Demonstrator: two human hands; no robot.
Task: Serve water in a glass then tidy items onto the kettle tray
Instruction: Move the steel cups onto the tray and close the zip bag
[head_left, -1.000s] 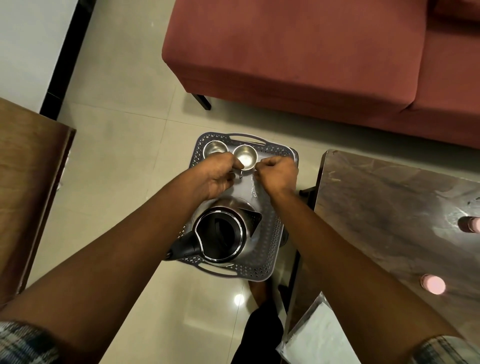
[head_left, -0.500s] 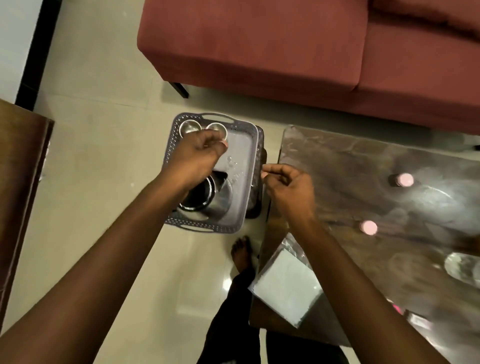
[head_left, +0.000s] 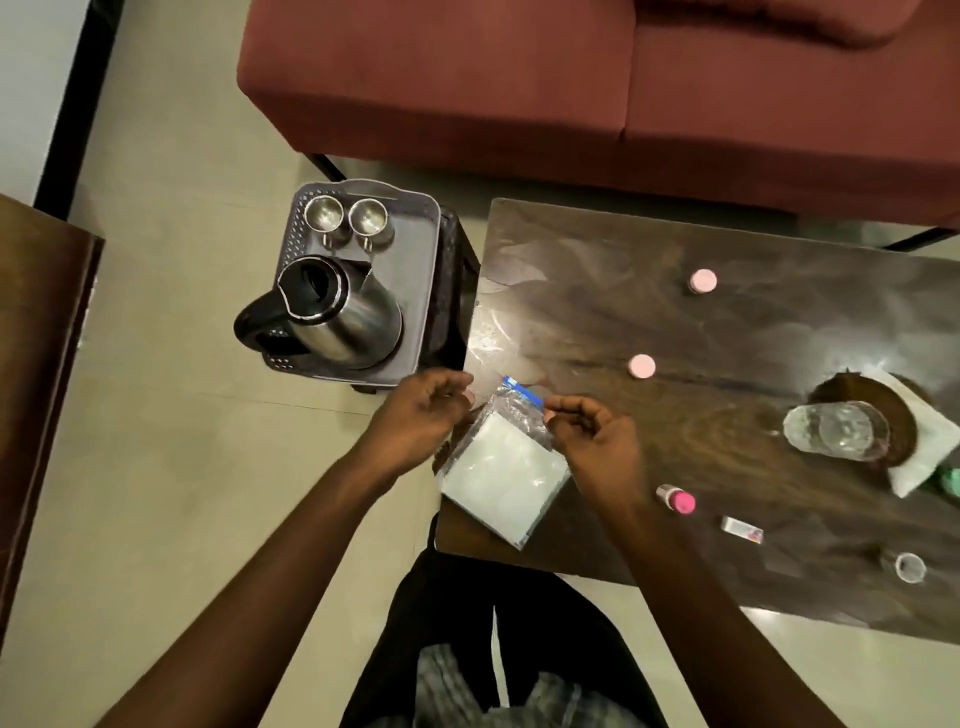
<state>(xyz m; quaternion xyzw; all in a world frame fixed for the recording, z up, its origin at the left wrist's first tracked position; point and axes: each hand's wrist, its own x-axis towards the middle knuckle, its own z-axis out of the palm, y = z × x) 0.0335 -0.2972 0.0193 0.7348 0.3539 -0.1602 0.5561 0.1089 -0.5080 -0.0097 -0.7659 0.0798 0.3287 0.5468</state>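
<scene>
Two steel cups (head_left: 345, 221) and the kettle (head_left: 332, 312) already occupy the tray (head_left: 415, 270), left of the counter (head_left: 675, 332). Glass (head_left: 834, 431) stands far right. Both hands, left hand (head_left: 421, 415) and right hand (head_left: 592, 434), hover loosely curled, empty, flanking the plastic pouch (head_left: 506, 467), apparently next for tidying.

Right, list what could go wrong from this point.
1. The plastic bag overhangs the near corner of the table; a clumsy pinch by the left hand or right hand could tip it to the floor.
2. The kettle stands open on the tray; anything swung past might knock it.
3. The glass of water could be hit by a reaching arm.
</scene>
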